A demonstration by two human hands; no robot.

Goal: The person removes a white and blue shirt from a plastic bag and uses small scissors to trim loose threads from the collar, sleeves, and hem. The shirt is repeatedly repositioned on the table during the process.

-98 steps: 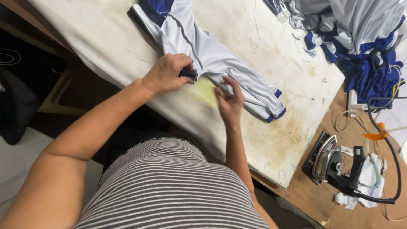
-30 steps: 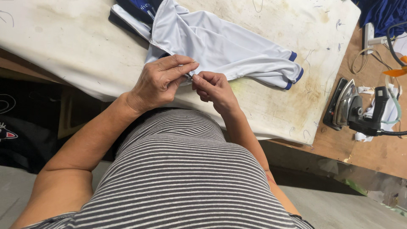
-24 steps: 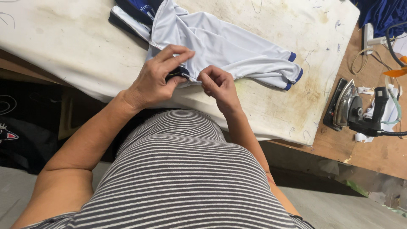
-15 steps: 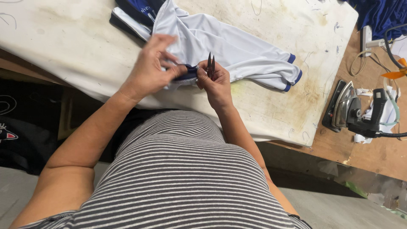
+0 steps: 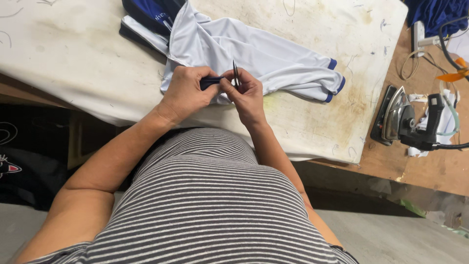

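A white sports shirt with blue trim lies spread on a stained padded ironing table. My left hand pinches a dark blue edge of the shirt near the table's front edge. Close beside it, my right hand grips a small pair of thread snips with the blades pointing up. Both hands nearly touch over the fabric.
A steam iron stands on its rest on the brown wooden surface to the right, with a hose and cables around it. More blue garments are piled at the top right. A dark bag sits on the floor at left.
The shirt's hem was lifted towards my body, then laid back down. My right hand now holds the snips upright beside the blue edge that my left hand pinches.
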